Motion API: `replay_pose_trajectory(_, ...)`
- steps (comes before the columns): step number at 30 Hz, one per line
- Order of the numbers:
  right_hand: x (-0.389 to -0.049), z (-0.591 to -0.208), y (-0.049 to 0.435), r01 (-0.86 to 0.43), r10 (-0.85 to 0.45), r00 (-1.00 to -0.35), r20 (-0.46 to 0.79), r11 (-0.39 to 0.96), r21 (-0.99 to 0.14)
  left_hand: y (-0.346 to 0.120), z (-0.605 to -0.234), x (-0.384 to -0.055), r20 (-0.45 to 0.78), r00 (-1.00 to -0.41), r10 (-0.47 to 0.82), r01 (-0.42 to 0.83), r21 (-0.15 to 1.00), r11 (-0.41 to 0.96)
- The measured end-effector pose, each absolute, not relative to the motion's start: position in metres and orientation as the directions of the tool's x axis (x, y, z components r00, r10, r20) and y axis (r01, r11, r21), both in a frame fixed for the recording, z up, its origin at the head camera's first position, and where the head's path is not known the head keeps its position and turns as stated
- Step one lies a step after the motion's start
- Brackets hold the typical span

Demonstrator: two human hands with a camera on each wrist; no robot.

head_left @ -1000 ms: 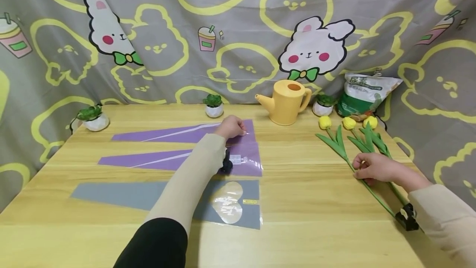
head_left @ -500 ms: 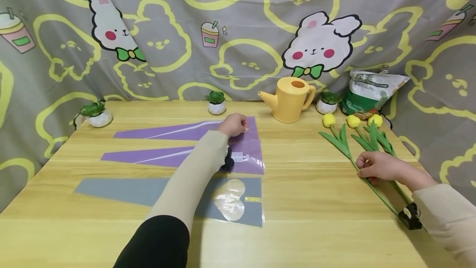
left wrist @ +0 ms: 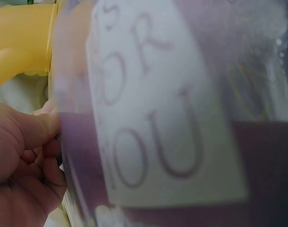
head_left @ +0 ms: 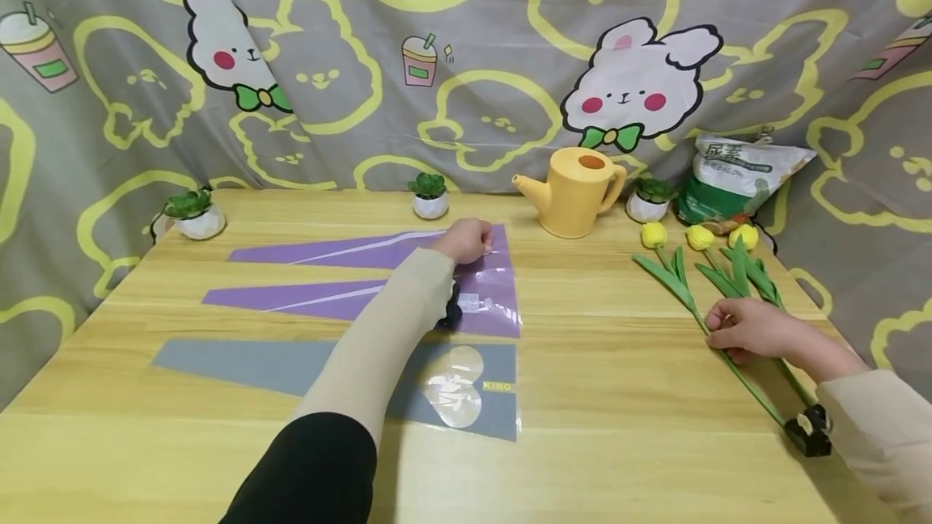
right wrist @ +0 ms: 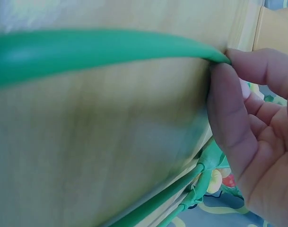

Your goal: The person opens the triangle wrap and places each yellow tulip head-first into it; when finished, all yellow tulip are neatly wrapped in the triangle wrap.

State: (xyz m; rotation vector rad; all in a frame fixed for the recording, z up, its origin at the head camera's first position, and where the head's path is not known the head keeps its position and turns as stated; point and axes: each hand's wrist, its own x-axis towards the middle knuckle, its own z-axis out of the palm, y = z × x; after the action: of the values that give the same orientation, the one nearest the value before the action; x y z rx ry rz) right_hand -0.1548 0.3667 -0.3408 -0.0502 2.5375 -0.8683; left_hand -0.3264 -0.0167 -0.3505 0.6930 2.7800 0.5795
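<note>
Head view, mid-frame: left hand pinched on the far purple wrapping sleeve at its wide end — thin, slick, floppy film, probably best taken by that edge. Lower right: right hand pinched round a tulip stem — light, bendy.

Left arm stretched forward in a beige sleeve, left hand curled with thumb and fingers pinched together, right forearm low at the right, right hand palm down, thumb and fingertips pinched closed
</note>
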Motion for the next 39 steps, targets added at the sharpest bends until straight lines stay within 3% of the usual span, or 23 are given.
replay_pose_trajectory(5,-0.154,-0.342,0.368,0.111,-0.178,-0.899,-0.4,0.792,-0.601,-0.02,-0.355,-0.329,-0.073,-0.873,0.482,0.396,0.473,0.787)
replay_pose_trajectory(14,-0.154,-0.344,0.369,0.109,-0.175,-0.905,-0.388,0.785,-0.609,-0.022,-0.356,-0.33,-0.104,-0.861,0.497,0.384,0.508,0.771)
replay_pose_trajectory(24,-0.153,-0.346,0.37,0.125,-0.173,-0.907,-0.383,0.759,-0.639,-0.028,-0.372,-0.328,-0.016,-0.904,0.426,0.308,0.669,0.677)
replay_pose_trajectory(39,-0.152,-0.346,0.371,0.124,-0.182,-0.904,-0.386,0.753,-0.646,-0.026,-0.382,-0.326,0.084,-0.937,0.34,0.305,0.673,0.674)
